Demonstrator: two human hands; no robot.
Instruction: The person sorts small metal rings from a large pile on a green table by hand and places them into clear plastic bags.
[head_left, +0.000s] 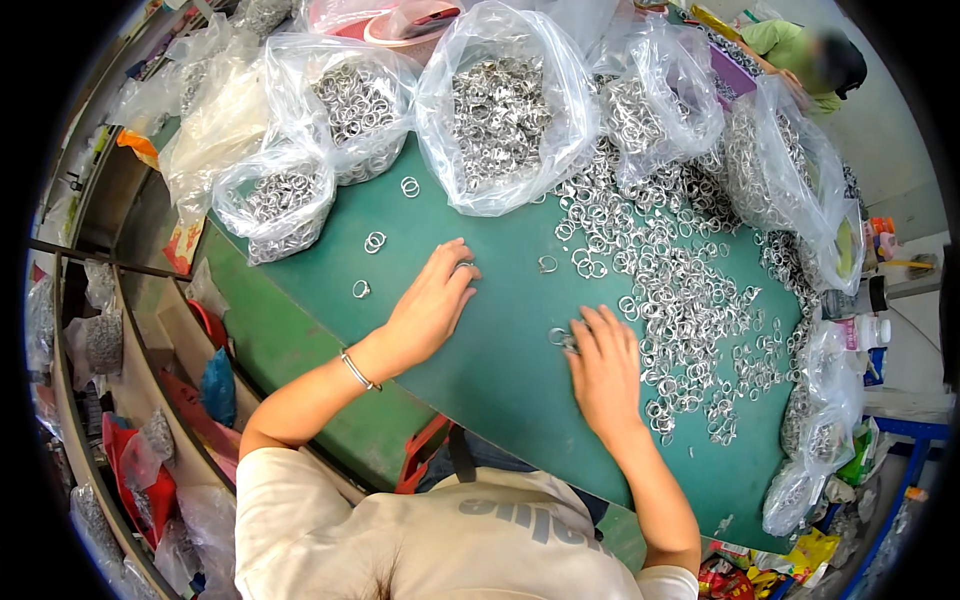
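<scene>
Silvery metal finger rings (690, 310) lie in a broad loose heap over the right half of a green tabletop (480, 370). My left hand (432, 300) rests left of the heap, fingers bent together, with a small metal ring (464, 265) showing between them. By the heap's left edge, my right hand (606, 370) is palm down, its thumb and forefinger on a couple of rings (560, 338). A single ring (547, 264) lies between the two hands. Farther left, a ring with a setting (361, 289), a pair (375, 242) and another pair (409, 187) sit apart.
Clear plastic bags full of rings (500, 120) line the far edge, with more bags (785, 170) along the right. Bottles (862, 332) stand beyond the right edge. A shelf with compartments (150, 350) is at left. Another person (810, 60) sits at the far right.
</scene>
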